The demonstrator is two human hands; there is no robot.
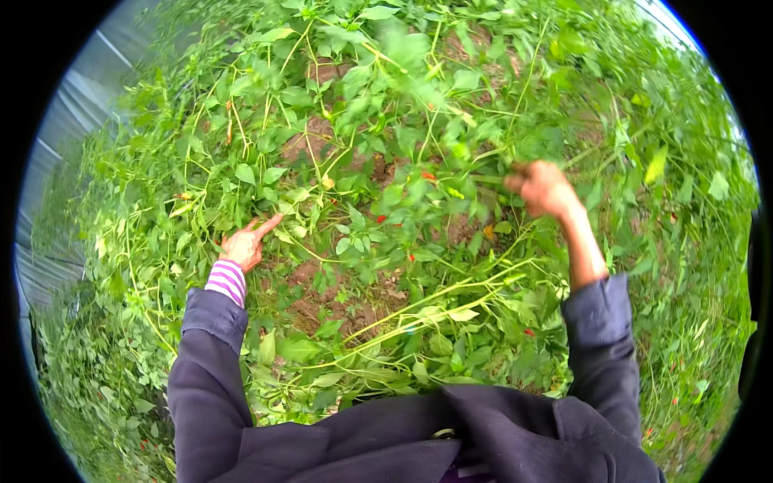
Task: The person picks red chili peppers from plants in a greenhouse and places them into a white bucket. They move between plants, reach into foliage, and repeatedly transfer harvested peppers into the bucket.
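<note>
My left hand rests among the leaves of a pepper plant, its index finger stretched toward a thin pale stem. Foliage and the hand itself hide the other fingertips, so I cannot tell whether they hold anything. On the other side, my right hand is blurred and closed around a thick green stem that runs leftward from the fist. Small red peppers show between the hands. Nearer my body, several cut or bent pale green stems lie slanting across the leaves.
Brown soil shows through gaps in the plants. Dense foliage surrounds both arms. Translucent plastic sheeting borders the left side. A yellow leaf stands out at right.
</note>
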